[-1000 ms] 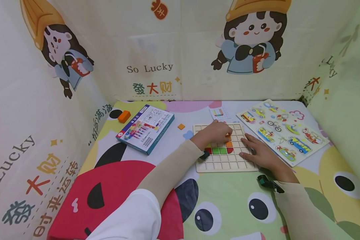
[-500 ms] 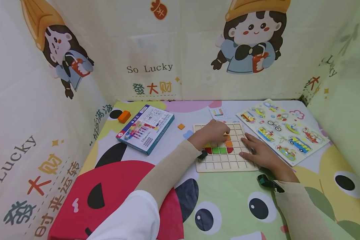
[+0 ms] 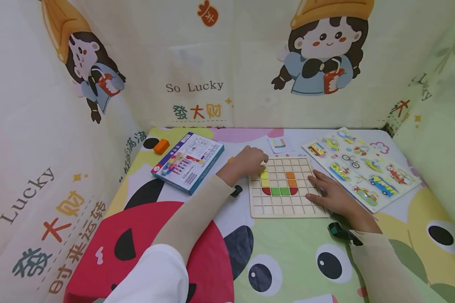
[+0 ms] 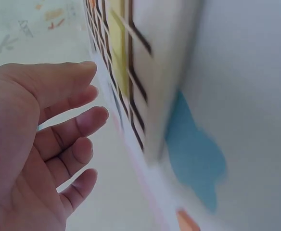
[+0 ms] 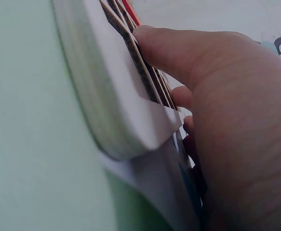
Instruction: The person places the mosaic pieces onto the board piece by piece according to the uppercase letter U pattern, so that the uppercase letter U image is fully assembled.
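Note:
A wooden grid board [image 3: 288, 209] lies on the table, with coloured pieces forming a U. Yellow pieces [image 3: 264, 179] make the left side, green pieces [image 3: 280, 191] the bottom between two red corners [image 3: 266, 191], and orange pieces [image 3: 291, 179] the right side. My left hand [image 3: 246, 162] is over the board's upper left edge; in the left wrist view its fingers [image 4: 83, 122] are loosely bent with nothing between them. My right hand [image 3: 331, 198] rests at the board's right edge, and its thumb [image 5: 167, 48] touches the grid in the right wrist view.
Left of the board lies a puzzle box [image 3: 189, 162], with an orange block [image 3: 161, 147] beyond it. A small orange tile [image 3: 231, 159] is partly hidden by my left hand. Behind the board is a pattern card [image 3: 279, 144]; a vehicle picture board [image 3: 360, 168] lies to the right.
My left hand has moved left from the orange column to the board's left edge, uncovering the yellow and orange pieces. The right hand has stayed in place. The head view has shifted slightly.

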`<act>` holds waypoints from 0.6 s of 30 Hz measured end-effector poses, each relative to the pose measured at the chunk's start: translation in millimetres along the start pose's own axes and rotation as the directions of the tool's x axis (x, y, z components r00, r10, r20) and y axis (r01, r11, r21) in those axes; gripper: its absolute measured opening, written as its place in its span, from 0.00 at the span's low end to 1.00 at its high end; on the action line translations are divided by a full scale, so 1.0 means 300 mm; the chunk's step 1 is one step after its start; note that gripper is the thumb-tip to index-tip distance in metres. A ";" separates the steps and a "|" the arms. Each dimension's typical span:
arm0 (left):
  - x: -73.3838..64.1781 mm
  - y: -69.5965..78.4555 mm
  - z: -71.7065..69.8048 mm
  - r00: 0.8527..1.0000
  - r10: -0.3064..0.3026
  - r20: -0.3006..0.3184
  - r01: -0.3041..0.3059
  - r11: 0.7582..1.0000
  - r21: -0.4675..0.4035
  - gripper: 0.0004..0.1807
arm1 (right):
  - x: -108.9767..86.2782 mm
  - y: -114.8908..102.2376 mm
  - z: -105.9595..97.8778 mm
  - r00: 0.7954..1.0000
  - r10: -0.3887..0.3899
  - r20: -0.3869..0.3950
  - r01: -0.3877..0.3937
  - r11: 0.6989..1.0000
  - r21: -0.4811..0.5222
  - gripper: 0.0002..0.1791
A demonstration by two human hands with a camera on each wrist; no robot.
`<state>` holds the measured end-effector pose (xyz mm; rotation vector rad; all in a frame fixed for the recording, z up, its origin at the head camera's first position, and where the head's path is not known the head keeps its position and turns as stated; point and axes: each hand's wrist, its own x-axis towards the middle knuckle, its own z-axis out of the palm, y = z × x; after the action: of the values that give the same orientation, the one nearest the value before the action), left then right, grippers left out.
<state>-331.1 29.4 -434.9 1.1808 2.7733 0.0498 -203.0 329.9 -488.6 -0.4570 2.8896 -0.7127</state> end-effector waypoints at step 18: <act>-0.151 -0.204 0.006 0.977 -0.213 0.025 0.215 0.973 -0.080 0.18 | 0.001 -0.009 -0.004 1.000 0.014 0.015 -0.014 1.000 -0.002 0.46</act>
<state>-343.5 -45.7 -436.9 0.8543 2.8363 0.1309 -203.0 328.1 -486.2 -0.4401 2.8764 -0.7014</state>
